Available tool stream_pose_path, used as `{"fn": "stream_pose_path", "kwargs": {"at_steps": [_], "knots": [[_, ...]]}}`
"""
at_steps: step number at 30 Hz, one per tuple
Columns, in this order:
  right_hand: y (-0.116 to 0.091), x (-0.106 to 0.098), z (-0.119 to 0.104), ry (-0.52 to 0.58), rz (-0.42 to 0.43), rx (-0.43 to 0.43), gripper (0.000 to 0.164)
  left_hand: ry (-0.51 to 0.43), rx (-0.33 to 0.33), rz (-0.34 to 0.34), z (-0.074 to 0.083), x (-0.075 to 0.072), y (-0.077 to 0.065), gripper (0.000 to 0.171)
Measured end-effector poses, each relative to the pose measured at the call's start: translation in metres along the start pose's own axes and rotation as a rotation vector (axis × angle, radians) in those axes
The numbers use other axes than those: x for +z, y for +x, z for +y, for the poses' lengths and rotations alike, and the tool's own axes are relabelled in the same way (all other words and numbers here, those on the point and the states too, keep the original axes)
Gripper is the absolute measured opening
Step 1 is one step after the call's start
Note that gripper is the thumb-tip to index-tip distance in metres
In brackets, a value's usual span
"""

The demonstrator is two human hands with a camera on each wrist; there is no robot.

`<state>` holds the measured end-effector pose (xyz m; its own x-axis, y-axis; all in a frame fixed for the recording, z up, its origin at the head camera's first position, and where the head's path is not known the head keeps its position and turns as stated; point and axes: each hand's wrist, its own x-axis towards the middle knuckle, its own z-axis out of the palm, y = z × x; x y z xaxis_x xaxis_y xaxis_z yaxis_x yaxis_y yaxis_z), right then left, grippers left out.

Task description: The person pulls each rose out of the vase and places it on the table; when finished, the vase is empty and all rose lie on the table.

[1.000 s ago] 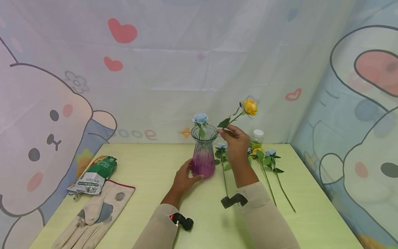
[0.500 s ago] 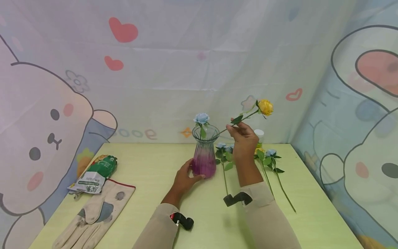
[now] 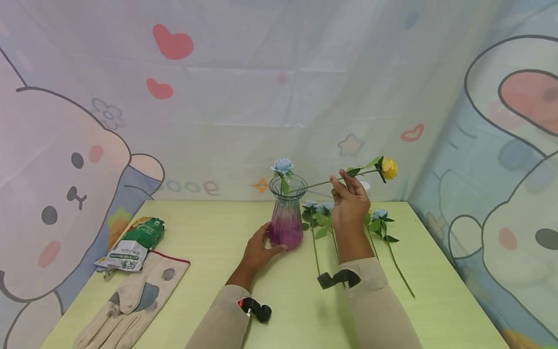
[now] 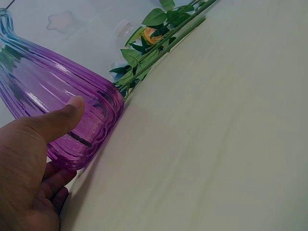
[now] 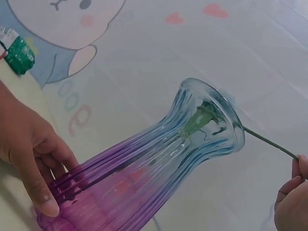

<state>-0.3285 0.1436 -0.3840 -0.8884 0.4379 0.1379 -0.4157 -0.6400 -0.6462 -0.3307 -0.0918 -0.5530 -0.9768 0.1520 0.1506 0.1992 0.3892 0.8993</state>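
A ribbed glass vase [image 3: 286, 225], purple below and bluish clear above, stands upright on the table. My left hand [image 3: 257, 249] grips its base, thumb in front and fingers round the far side, as the left wrist view also shows. One light blue rose [image 3: 282, 166] is in the vase, its bloom above the rim. My right hand [image 3: 350, 203] pinches the stem of a yellow rose [image 3: 389, 168] right of the vase. That stem lies nearly level, its bloom pointing right and its lower end at the vase mouth. In the right wrist view the stem [image 5: 272, 143] reaches the rim.
Several blue and yellow roses [image 3: 379, 215] lie on the table to the right, partly behind my right arm. A white-capped bottle [image 3: 365, 185] stands behind them. At the left lie a green and white packet [image 3: 135, 245] and a pale work glove [image 3: 135, 295]. A printed curtain hangs behind.
My right hand has moved right, away from the vase, and the yellow rose has tipped from slanting upward to nearly level. The left hand and vase have stayed put.
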Motion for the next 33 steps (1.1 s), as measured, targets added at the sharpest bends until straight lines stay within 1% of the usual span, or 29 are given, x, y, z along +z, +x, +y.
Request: {"fn": "stream_pose_path", "kwargs": {"at_steps": [5,10,16,23,29,33], "knots": [[0.004,-0.008,-0.004,0.088,0.002,0.053,0.033,0.004,0.001,0.002,-0.001,0.0,0.002,0.096],[0.006,-0.014,-0.01,0.171,-0.005,0.081,0.03,0.01,-0.003,-0.005,-0.003,0.001,0.003,0.096],[0.007,-0.024,-0.014,0.162,-0.014,0.086,0.03,0.016,0.005,-0.006,-0.004,0.001,0.003,0.096],[0.008,-0.034,-0.021,0.186,-0.012,0.097,0.028,-0.024,0.012,0.003,-0.002,0.001,0.002,0.095],[0.013,-0.044,-0.031,0.18,-0.052,0.117,0.028,-0.015,0.012,0.011,-0.001,0.002,0.001,0.094],[0.016,-0.058,-0.038,0.161,-0.076,0.146,0.028,-0.013,0.004,0.006,-0.001,0.001,0.001,0.094]]}}
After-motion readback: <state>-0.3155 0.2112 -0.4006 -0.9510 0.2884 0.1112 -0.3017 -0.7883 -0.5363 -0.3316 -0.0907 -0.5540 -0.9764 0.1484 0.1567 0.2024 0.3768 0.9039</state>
